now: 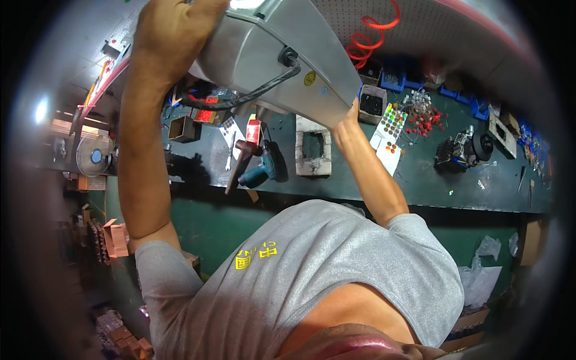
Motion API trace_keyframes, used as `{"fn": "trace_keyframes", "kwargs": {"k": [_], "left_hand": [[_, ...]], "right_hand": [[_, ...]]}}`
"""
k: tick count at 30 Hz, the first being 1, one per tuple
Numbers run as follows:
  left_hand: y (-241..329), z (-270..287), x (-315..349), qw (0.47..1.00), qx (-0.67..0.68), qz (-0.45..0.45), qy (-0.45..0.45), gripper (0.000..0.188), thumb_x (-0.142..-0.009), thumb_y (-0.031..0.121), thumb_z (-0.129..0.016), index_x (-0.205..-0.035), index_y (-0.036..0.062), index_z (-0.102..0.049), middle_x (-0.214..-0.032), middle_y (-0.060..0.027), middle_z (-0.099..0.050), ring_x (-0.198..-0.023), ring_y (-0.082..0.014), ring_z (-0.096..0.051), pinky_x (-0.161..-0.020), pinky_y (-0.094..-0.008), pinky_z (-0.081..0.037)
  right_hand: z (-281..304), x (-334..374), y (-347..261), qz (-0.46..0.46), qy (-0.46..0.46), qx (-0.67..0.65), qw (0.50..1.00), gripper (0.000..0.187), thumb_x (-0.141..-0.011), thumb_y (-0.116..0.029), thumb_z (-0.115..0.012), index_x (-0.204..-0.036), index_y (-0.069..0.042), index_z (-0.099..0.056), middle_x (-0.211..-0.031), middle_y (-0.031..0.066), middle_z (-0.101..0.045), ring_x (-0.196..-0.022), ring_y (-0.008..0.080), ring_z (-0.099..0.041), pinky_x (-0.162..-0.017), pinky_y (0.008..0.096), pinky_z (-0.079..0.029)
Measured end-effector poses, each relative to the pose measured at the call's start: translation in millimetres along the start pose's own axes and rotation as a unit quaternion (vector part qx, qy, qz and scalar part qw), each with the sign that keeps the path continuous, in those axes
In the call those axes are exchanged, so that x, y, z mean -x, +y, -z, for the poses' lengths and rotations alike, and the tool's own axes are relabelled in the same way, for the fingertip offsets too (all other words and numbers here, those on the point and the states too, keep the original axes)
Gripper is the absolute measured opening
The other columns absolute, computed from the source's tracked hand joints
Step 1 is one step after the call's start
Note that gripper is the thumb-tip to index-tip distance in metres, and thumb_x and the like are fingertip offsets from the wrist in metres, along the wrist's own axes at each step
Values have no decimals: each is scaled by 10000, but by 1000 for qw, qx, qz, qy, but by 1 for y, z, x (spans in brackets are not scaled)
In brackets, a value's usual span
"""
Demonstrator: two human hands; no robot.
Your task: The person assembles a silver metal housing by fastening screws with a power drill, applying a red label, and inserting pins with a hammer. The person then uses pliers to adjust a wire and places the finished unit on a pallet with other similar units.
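Note:
A large grey metal machine housing (240, 54) is held up above the workbench, tilted. A black cable (264, 89) comes out of a fitting on its side and curves to the left. My left hand (177, 33) grips the housing at its upper left, with the fingertips partly cut off by the picture's edge. At the lower right end my right hand (346, 119) holds it from beneath, most of its fingers hidden behind the metal. Below on the bench lie a teal power drill (259, 172), a hammer (240, 157) and a tape-wrapped rectangular frame (312, 169).
The dark green workbench (372, 187) carries sticker sheets (386, 157), a bin of black parts (372, 103), red-tipped parts (427, 120) and a dark motor-like assembly (465, 150). A red coiled air hose (366, 43) hangs behind. A fan (95, 155) stands left.

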State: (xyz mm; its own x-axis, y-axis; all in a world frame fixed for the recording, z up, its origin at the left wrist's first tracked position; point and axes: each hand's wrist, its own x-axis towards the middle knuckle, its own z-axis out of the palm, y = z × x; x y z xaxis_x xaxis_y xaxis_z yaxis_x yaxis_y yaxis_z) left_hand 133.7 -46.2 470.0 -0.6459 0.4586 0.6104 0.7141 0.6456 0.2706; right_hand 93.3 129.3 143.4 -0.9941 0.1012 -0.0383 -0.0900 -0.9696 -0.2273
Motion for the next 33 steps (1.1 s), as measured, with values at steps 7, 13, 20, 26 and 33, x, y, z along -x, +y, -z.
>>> {"fn": "trace_keyframes", "kwargs": {"k": [7, 13, 20, 26, 33], "left_hand": [[9, -9, -11, 995, -7, 93, 22, 430, -917, 307, -540, -1077, -69, -673, -950, -160, -685, -884, -236, -632, -814, -346, -508], [3, 5, -14, 998, -48, -31, 22, 417, -908, 310, -526, -1001, -69, -670, -912, -149, -679, -845, -231, -626, -764, -346, -509], [21, -13, -5, 989, 12, -127, 78, 393, -916, 302, -525, -945, -65, -661, -826, -139, -665, -760, -223, -620, -697, -327, -509], [2, -16, -44, 992, -63, 107, -21, 385, -943, 377, -570, -947, 9, -686, -791, -118, -661, -671, -228, -588, -638, -368, -520], [-50, -69, 9, 999, -27, -25, -25, 390, -893, 360, -646, -1023, 0, -716, -932, -197, -727, -903, -304, -707, -847, -386, -525]], "right_hand": [[-2, 3, -2, -33, -29, -25, 999, 504, -1065, -359, -322, -1406, -60, -544, -1381, 174, -588, -1217, 334, -618, -978, 517, -562], [-25, 4, 4, -52, -92, -8, 994, 494, -1068, -347, -336, -1443, -70, -499, -1422, 168, -554, -1256, 333, -588, -1013, 515, -540], [-24, 4, -3, -43, -142, 52, 988, 489, -1072, -327, -368, -1489, -78, -433, -1467, 156, -511, -1301, 320, -548, -1053, 498, -511], [-26, -3, 29, -14, -208, 230, 951, 505, -1076, -309, -395, -1528, -85, -377, -1505, 147, -475, -1339, 309, -514, -1087, 484, -486], [38, -22, 18, -51, -157, 63, 984, 534, -1079, -298, -434, -1555, -78, -336, -1531, 154, -446, -1367, 296, -495, -1109, 471, -471]]}}
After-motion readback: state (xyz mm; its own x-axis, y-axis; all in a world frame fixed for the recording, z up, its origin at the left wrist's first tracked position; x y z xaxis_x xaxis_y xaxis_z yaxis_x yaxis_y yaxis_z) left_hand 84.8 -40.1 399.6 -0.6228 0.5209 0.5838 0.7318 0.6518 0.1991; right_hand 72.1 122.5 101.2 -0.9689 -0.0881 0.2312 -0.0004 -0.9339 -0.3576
